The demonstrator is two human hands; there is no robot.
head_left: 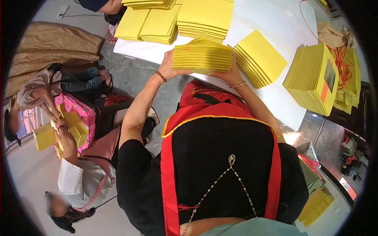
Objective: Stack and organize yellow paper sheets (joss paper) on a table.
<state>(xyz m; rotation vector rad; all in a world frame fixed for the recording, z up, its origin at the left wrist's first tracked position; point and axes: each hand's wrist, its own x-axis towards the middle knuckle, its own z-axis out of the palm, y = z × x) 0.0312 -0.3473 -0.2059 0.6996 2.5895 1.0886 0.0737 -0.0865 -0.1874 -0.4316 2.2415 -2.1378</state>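
Observation:
Between my two hands is a thick stack of flat yellow paper packets [202,57], its layered edges facing me. My left hand [172,66] grips its left end, thumb along the lower edge. On the right end, my right hand [228,72] is closed round it, with some fingers hidden behind. The bundle is at the near edge of the white table [260,11]. Just right of my right hand lies a slanted stack of yellow packets [262,59]. Beyond the bundle are more yellow piles [204,19].
A tall yellow block of packets [311,78] stands at the table's right, beside red cords [343,67]. A person in a white sleeve [71,181] and another person [37,88] handle yellow packets at the left. Another person's arm [110,7] shows at the far left edge of the table.

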